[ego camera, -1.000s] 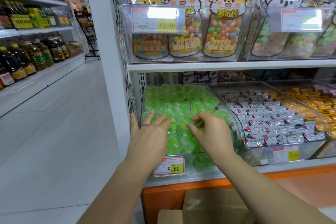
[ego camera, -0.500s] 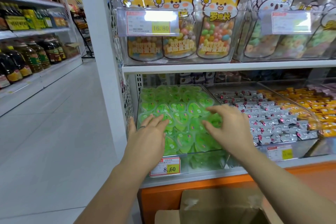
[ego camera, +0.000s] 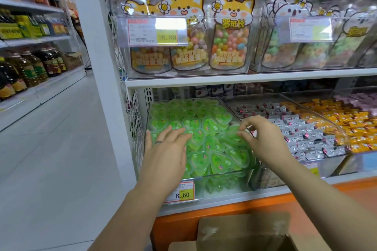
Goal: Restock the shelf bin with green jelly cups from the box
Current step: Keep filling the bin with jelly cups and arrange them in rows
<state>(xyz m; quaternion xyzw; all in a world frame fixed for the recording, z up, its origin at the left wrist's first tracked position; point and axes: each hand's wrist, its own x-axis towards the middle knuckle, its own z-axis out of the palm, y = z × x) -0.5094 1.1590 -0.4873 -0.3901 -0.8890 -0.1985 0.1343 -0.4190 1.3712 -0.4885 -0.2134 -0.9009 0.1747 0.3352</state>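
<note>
A clear shelf bin point(ego camera: 230, 171) on the lower shelf is heaped with green heart-shaped jelly cups point(ego camera: 206, 124). My left hand point(ego camera: 165, 153) lies flat on the cups at the bin's left side, fingers straight. My right hand point(ego camera: 263, 140) hovers at the bin's right edge with fingers loosely curled; I see nothing held in it. The brown cardboard box point(ego camera: 244, 232) stands open below the shelf at the bottom of the view; its inside is hidden.
A price tag reading 8.60 point(ego camera: 181, 194) hangs on the bin's front. Bins of silver-wrapped candies point(ego camera: 306, 134) and yellow candies point(ego camera: 350, 120) stand to the right. Bagged sweets point(ego camera: 226, 47) fill the shelf above. The aisle floor and oil bottles point(ego camera: 30, 69) lie left.
My right hand moved from the middle of the cups to the bin's right edge, spread flat, then curled its fingers. My left hand stayed flat on the left cups.
</note>
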